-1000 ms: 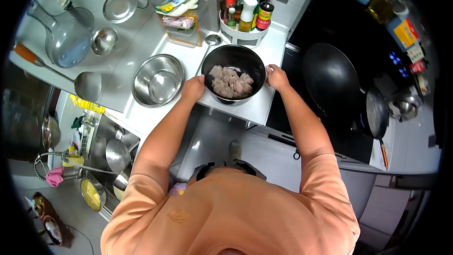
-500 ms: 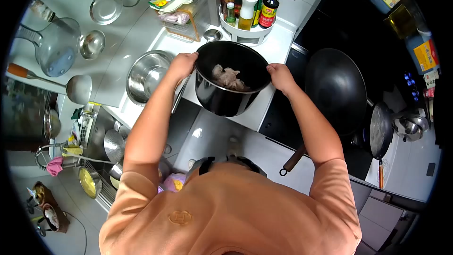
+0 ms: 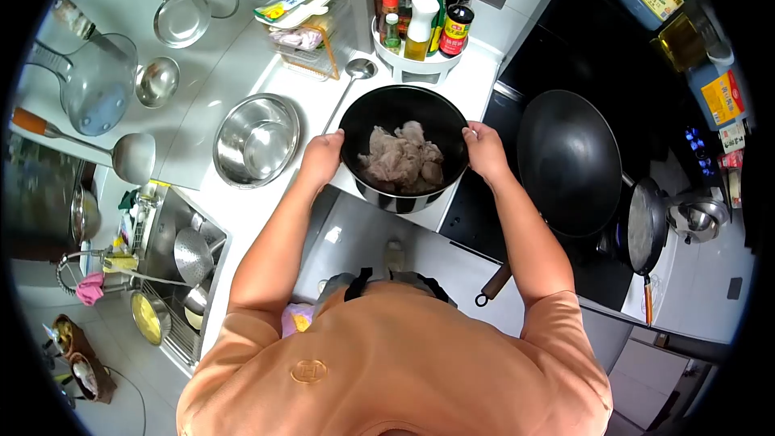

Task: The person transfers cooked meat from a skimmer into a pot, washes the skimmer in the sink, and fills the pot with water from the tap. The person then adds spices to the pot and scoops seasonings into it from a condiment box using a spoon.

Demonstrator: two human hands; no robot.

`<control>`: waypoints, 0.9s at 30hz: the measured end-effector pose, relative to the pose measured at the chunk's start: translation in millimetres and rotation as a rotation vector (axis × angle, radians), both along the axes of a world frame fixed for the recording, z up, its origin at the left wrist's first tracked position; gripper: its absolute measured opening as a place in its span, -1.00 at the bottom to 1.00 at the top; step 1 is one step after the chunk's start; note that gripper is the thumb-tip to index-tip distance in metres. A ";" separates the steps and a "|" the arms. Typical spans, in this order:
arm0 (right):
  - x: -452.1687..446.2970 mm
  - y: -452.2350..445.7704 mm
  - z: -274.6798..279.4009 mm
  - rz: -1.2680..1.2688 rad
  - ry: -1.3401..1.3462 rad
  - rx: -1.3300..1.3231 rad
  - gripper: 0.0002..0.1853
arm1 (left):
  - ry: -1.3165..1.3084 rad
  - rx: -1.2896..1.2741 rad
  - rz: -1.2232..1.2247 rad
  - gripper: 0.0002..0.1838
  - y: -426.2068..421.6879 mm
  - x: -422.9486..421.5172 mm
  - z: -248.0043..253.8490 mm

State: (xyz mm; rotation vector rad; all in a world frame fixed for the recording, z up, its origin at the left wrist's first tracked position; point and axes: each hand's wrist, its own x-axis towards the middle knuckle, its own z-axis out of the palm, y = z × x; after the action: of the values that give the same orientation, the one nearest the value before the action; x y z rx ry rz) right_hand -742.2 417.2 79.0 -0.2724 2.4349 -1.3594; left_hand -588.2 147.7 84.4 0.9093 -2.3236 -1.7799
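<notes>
Black hob: a smooth, glossy slab on the person's right, running up beside the counter.
White counter: a plain, hard surface with its front edge close to the person.
Wok: a wide, dark, round-bottomed bowl of metal on the hob, to the right of the pot and nearer the right hand than the left; its wooden handle pointed back toward the person.
Pot: a deep, black, round-mouthed vessel with a shiny outer wall, at the counter's front edge. It lay directly between the two hands, in front of the body, its mouth open upward; the line from grip to grip ran left to right. Whether its base touched the counter could not be made out from above.
Steel bowl: round, bright and thin-walled, on the counter to the left of the pot, apart from it.
Left hand: closed on the pot's left side, thumb up by the rim.
Right hand: closed on the pot's right side, level with the other, thumb likewise at the rim.
Meat: pale, grey-brown, uneven chunks, heaped inside the pot.
Ladle: slim polished metal, its cup beyond the pot and its handle slanting toward the left hand.
</notes>
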 end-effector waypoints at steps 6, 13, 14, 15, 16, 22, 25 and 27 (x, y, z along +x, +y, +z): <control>-10.5 3.0 -18.3 -0.005 0.023 0.025 -0.71 | -0.112 -0.002 -0.039 -0.53 -10.4 -18.7 -11.7; -16.1 -3.8 -15.4 0.064 0.054 0.083 -0.69 | -0.156 -0.137 -0.057 -0.47 -9.7 -6.6 -33.3; -11.9 -2.3 -9.7 0.036 0.009 -0.052 -0.69 | -0.129 0.056 -0.013 -0.47 -5.7 -1.0 -20.5; -10.2 -4.0 -8.9 0.049 0.052 -0.095 -0.68 | -0.071 0.018 0.015 -0.47 -5.9 -0.2 -19.4; -4.4 -2.7 -9.8 0.059 0.089 -0.131 -0.68 | -0.020 -0.013 0.041 -0.47 -2.7 2.9 -21.2; 14.0 9.9 -56.3 0.029 0.156 0.078 -0.61 | 0.103 -0.316 0.096 -0.50 -0.3 1.0 -93.1; 35.7 22.3 -27.7 0.056 -0.024 0.056 -0.56 | -0.045 -0.128 0.029 -0.51 -2.3 1.2 -78.2; 37.5 34.7 -33.1 0.091 0.201 0.118 -0.55 | -0.039 -0.451 0.041 -0.58 -6.0 -2.8 -85.3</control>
State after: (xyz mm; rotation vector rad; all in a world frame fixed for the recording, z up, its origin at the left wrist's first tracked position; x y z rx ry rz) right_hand -704.7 451.9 45.9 -0.5047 2.6187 -1.1960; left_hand -591.0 141.7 -0.8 0.9068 -2.5482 -1.1510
